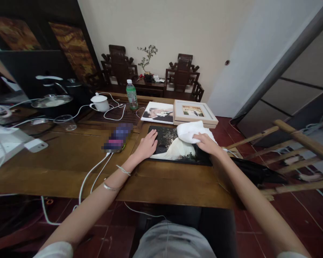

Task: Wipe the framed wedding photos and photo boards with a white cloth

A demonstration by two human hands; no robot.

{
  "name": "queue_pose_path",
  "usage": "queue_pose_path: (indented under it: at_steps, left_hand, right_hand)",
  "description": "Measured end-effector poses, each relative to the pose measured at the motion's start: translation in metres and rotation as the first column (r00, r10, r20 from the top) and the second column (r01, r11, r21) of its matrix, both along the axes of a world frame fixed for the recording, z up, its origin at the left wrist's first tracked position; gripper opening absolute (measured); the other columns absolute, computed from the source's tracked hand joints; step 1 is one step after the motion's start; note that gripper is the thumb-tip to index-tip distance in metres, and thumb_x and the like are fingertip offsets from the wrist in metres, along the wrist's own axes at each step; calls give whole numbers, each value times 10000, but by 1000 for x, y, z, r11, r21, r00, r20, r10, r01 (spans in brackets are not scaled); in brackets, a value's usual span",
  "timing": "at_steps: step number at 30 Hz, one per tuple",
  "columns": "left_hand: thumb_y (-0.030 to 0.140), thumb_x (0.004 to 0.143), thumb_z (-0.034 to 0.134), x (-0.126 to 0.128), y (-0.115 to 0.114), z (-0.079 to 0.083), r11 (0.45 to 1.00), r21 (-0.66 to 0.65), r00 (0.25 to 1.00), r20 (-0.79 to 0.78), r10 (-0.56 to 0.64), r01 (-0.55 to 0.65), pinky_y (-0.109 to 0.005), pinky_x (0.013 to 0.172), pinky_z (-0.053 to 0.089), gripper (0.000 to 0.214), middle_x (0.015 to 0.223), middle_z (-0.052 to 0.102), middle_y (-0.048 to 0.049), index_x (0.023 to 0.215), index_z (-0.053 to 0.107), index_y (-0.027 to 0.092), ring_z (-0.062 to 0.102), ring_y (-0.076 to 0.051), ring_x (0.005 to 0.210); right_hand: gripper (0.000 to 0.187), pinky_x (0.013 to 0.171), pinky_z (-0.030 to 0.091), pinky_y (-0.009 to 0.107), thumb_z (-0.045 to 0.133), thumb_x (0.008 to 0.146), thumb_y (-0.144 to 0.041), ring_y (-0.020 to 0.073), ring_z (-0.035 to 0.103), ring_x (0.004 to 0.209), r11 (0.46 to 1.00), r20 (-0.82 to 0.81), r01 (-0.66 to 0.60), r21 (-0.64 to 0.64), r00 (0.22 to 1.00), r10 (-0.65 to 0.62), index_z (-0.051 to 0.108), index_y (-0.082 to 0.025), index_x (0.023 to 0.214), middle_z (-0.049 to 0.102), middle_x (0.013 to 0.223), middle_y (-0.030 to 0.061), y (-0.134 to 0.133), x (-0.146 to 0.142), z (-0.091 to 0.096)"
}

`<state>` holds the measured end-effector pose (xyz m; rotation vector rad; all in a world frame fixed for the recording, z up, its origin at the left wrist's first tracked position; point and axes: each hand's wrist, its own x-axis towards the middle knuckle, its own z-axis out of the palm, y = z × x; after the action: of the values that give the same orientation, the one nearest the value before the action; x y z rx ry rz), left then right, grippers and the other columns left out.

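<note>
Left hand [148, 145] is spread flat, fingers out, on the left end of a dark picture [177, 149] with a pale dress on it, and right hand [206, 143] has a bunched white cloth [191, 129] pinched against the picture's upper right. So the picture's lying flat right between and under the two hands, on a brown wooden table [174, 184].

Going left to right: way out left of the left hand there's a white power strip [1, 148], then a pot [52, 104] with a glass lid, farther back. A clear plastic cup [67, 123] lies closer in (tipped over, from the look of it), and a white lidded mug [100, 103] is beyond it. Just left of the left hand is what looks like a phone [118, 137] (blurred out, so don't quote me) with white cables [93, 168] running toward the near edge. Up past the left hand, a green-labelled bottle [131, 96] stands upright. Straight beyond the cloth are a white photo panel [158, 111] and a pale framed picture [195, 110], side by side. Right of the right hand, well apart, are some wooden rails [304, 141].
</note>
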<state>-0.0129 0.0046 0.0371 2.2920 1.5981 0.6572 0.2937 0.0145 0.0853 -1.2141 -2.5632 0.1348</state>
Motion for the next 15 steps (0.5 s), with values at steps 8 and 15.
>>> queue_pose_path:
  at_steps: [8, 15]
  left_hand:
    - [227, 960, 330, -1, 0, 0, 1000, -4, 1000, -8, 1, -1, -515, 1103, 320, 477, 1541, 319, -124, 1426, 398, 156, 262, -243, 1438]
    - [220, 957, 329, 2, -2, 2, 1000, -7, 1000, -11, 12, -12, -521, 1100, 321, 480, 1544, 310, -132, 1425, 394, 137, 258, -243, 1439]
  right_hand:
    - [410, 929, 436, 400, 373, 647, -62, 253, 630, 874, 997, -7, 79, 17, 997, -79, 663, -183, 910, 727, 891, 72, 5, -3, -2]
    - [443, 1143, 240, 545, 372, 597, 1, 271, 445, 1329, 995, 44, 51, -81, 998, -47, 636, -191, 896, 465, 1456, 90, -97, -7, -5]
